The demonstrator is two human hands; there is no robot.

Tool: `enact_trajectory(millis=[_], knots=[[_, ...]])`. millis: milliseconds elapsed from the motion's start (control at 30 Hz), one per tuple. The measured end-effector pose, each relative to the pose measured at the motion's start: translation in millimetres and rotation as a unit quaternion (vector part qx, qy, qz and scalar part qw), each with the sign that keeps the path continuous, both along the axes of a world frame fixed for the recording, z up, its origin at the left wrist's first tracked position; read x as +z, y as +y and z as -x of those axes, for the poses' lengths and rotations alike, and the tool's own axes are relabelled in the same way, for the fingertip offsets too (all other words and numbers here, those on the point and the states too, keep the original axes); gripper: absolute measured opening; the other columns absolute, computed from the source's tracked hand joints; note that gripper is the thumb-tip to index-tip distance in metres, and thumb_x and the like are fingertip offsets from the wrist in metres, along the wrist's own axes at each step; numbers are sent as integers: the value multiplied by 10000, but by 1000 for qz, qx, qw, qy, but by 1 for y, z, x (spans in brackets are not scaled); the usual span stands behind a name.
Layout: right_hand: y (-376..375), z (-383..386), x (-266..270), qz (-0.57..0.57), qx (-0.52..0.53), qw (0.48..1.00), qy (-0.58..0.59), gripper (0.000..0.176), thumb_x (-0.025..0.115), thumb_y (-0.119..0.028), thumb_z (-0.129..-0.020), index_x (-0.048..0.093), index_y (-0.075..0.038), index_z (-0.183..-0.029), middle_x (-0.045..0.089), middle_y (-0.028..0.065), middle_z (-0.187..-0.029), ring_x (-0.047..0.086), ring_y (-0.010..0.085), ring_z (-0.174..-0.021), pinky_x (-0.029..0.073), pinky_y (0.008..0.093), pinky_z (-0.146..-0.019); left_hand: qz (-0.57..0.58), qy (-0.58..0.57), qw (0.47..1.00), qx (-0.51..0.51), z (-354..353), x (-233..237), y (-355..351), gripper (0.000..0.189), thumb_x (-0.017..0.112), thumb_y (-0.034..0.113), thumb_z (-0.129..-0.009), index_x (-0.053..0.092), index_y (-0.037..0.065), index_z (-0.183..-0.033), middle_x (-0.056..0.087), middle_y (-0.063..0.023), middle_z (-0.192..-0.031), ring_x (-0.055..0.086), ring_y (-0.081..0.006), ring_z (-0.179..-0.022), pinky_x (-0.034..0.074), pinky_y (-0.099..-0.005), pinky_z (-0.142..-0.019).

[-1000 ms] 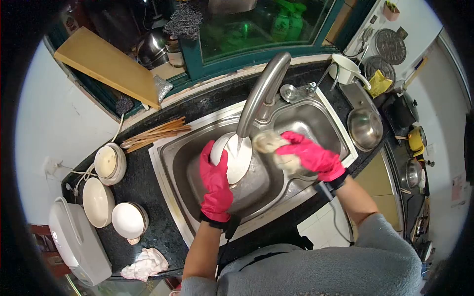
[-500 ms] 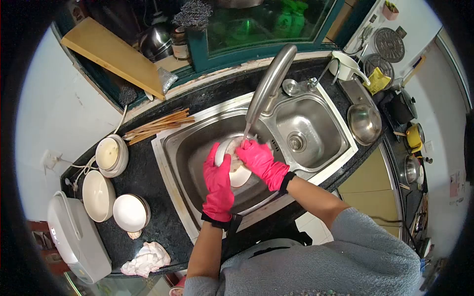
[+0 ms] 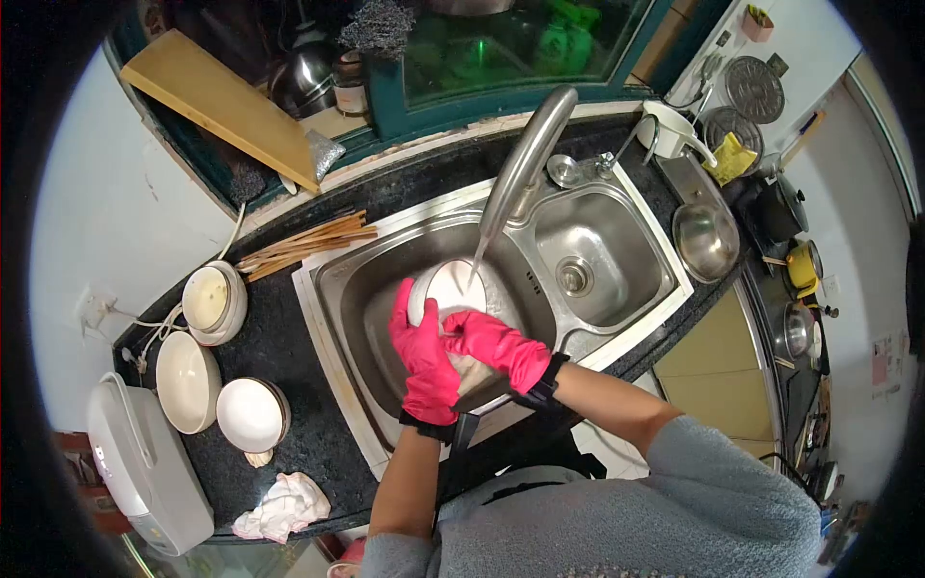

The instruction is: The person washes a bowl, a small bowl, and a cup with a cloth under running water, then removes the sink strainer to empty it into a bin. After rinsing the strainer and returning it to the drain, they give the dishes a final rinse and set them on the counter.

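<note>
A white bowl (image 3: 457, 283) is tipped under the running tap (image 3: 521, 173), over the larger basin of the sink (image 3: 352, 294). My left hand (image 3: 426, 364), in a pink rubber glove, grips its left side, thumb at the rim. My right hand (image 3: 493, 349), gloved the same way, is closed just below the bowl with its fingers curled toward my left hand; I cannot tell what is in them. A pale beige, crumpled-looking patch (image 3: 469, 372) shows beneath my right hand, partly covered by both gloves.
Several bowls (image 3: 188, 383) stand left on the black counter, beside a rice cooker (image 3: 149, 462). Chopsticks (image 3: 306, 243) lie behind the sink, and a crumpled white cloth (image 3: 282, 507) sits near the front edge. A metal bowl (image 3: 706, 241) is right of the smaller basin (image 3: 607, 241).
My right hand has come out of the bowl and down toward me. The bowl's white inside now faces up under the water stream.
</note>
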State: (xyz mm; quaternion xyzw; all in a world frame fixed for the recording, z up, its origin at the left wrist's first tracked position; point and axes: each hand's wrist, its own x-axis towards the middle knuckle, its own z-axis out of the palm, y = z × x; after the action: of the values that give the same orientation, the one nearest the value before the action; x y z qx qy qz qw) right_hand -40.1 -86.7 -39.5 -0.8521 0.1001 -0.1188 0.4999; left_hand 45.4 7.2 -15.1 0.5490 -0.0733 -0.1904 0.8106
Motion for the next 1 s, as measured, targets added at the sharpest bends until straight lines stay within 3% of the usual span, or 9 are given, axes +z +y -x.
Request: enact_trajectory(millis=[33, 167, 333, 567, 600, 667, 700, 800, 1000], knots=[[-8, -4, 2, 84, -42, 989, 111, 191, 644, -233, -830, 659, -90, -957, 664, 153, -946, 636, 329, -899, 500, 431, -755, -9, 4, 1000, -21, 1, 0, 1, 437, 612, 56, -916, 523, 38, -1343, 578, -93, -1269, 559, -186, -1109, 442, -314, -965], [-32, -17, 17, 395, -80, 905, 137, 104, 591, -181, -804, 616, -130, -891, 635, 119, -950, 634, 337, -909, 486, 508, -654, 16, 34, 998, -60, -2, 14, 7, 441, 614, 58, -914, 515, 25, -1343, 603, -101, -1234, 581, -200, -1096, 456, -313, -957], [-21, -13, 6, 349, -146, 923, 72, 225, 663, -165, -742, 591, -111, -949, 621, 133, -914, 622, 342, -892, 494, 494, -674, 20, 33, 998, -48, -5, 18, 3, 452, 612, 64, -917, 499, 24, -1353, 623, -110, -1188, 605, -206, -1065, 473, -310, -936], [7, -5, 54, -29, -76, 993, 88, 119, 653, -166, -790, 643, -79, -870, 652, 163, -813, 645, 336, -788, 488, 450, -671, 49, 80, 995, -24, 1, 13, 3, 470, 659, 16, -876, 534, 34, -1329, 604, -106, -1214, 601, -191, -1038, 485, -314, -919], [1, -7, 38, -30, -77, 993, 87, 119, 653, -166, -790, 643, -79, -870, 652, 163, -813, 645, 336, -788, 488, 450, -671, 48, 79, 995, -25, 2, 8, 4, 470, 659, 16, -876, 534, 34, -1329, 604, -106, -1214, 601, -191, -1038, 485, -314, -919], [-13, -18, 9, 298, -128, 944, 64, 117, 600, -173, -814, 649, -94, -884, 665, 148, -830, 660, 318, -792, 492, 453, -635, -8, -4, 1000, -25, -2, -1, 4, 486, 669, 0, -859, 534, 33, -1325, 603, -103, -1217, 601, -197, -1049, 483, -322, -932], [-21, -25, 7, 336, -117, 926, 122, 136, 569, -185, -818, 653, -113, -896, 667, 141, -864, 664, 311, -807, 496, 461, -625, -8, -5, 1000, -26, -3, -5, 4, 486, 669, 0, -859, 534, 33, -1325, 603, -103, -1217, 601, -197, -1049, 483, -322, -932], [-29, -22, 23, 411, -110, 898, 116, 130, 565, -188, -820, 656, -126, -890, 664, 143, -888, 660, 328, -817, 496, 472, -632, 3, 23, 1000, -12, -7, 2, 2, 471, 653, 22, -868, 530, 34, -1323, 621, -110, -1193, 607, -204, -1052, 480, -317, -927], [-5, -15, 0, 322, -139, 932, 97, 104, 637, -122, -792, 636, -76, -885, 656, 119, -822, 655, 323, -787, 510, 443, -671, 40, 38, 998, -22, -7, 16, 2, 498, 671, -15, -846, 529, 23, -1321, 588, -105, -1248, 585, -203, -1097, 456, -328, -977]])
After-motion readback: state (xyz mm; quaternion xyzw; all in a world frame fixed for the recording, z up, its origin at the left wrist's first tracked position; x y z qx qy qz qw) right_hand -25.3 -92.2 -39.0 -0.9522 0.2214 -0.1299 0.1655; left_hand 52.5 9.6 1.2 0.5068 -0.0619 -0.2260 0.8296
